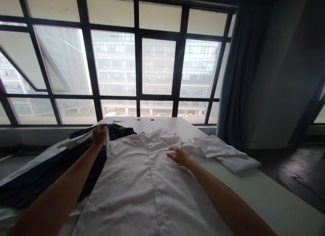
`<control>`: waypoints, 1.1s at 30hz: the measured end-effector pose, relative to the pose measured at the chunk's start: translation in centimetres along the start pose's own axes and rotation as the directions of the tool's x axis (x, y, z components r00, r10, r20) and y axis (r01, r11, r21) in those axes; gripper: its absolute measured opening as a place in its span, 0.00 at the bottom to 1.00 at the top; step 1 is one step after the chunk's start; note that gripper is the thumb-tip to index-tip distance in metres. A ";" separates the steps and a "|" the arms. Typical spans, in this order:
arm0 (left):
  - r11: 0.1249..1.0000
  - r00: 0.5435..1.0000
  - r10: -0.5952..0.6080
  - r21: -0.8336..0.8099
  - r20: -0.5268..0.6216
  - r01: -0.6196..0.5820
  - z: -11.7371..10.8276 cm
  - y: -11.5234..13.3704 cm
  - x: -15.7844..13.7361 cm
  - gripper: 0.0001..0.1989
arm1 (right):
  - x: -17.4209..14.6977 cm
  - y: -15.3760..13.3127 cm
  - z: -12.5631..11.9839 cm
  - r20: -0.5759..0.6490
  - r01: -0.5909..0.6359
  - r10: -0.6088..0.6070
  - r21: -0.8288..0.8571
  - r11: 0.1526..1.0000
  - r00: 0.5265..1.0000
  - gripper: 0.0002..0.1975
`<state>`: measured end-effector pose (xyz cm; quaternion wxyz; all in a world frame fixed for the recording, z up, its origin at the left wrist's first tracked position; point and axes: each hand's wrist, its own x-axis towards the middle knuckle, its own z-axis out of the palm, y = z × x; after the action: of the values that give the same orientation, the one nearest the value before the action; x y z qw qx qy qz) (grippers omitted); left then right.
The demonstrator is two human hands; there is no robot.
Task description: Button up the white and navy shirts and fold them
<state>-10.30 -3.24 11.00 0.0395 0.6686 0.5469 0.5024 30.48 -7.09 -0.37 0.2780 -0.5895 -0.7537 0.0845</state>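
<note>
A smooth, pale, hard-topped surface (269, 198) is covered in large part by soft woven cloth; across its middle a white, collared, button-front fabric shirt (127, 182) is laid out flat, with the collar placed toward the far end and the hem side toward the camera; the shirt's cloth is marked by shallow creases and soft ripples, and its front is divided lengthwise by a straight placket, dotted with small buttons.

At the shirt's left edge, near the shoulder, white fabric is pinched by the bent fingers of the left hand (100, 134) and is drawn up slightly; the fingers of the right hand (179, 156) are held loosely spread and slightly curved over the opposite chest area, and whether the cloth is touched by them cannot be told.

To the left, a dark navy or black cloth garment (38, 182) is spread in a long, limp shape; to the right, a loosely folded stack of white cloth (236, 161) is rested on the surface; beyond it, a blue-grey pleated fabric curtain (236, 87) is hung beside black-framed glass windows (114, 63).
</note>
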 end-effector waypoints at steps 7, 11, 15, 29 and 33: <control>0.680 0.442 0.711 -0.374 0.547 -0.630 3.1 8.6 -10.7 0.11 | -2.4 -3.6 -2.3 0.206 -0.256 0.162 0.617 0.744 0.965 0.31; 0.783 0.350 0.511 -0.257 0.785 -0.566 3.6 7.8 -15.0 0.16 | -5.3 -5.0 -2.7 0.397 -0.406 0.164 0.662 0.631 0.903 0.35; 0.902 0.436 0.355 -0.179 0.827 -0.393 3.2 6.7 -14.5 0.26 | -6.4 -5.8 -2.0 0.261 -0.283 0.142 0.657 0.699 0.955 0.22; 0.836 0.757 -0.086 0.461 0.647 -0.299 5.9 -0.3 -9.2 0.15 | -8.5 -3.5 -10.3 0.787 -0.415 -0.244 0.529 0.740 0.567 0.21; 0.793 0.789 -0.220 0.576 0.573 -0.197 7.7 -0.3 -7.3 0.19 | -8.6 -4.2 -9.1 0.802 -0.390 0.031 0.256 0.885 0.596 0.24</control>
<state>-4.25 -4.86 2.43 0.0008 0.7671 0.6393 0.0540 32.97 -18.16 6.31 0.0276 -0.5091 -0.6864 0.5185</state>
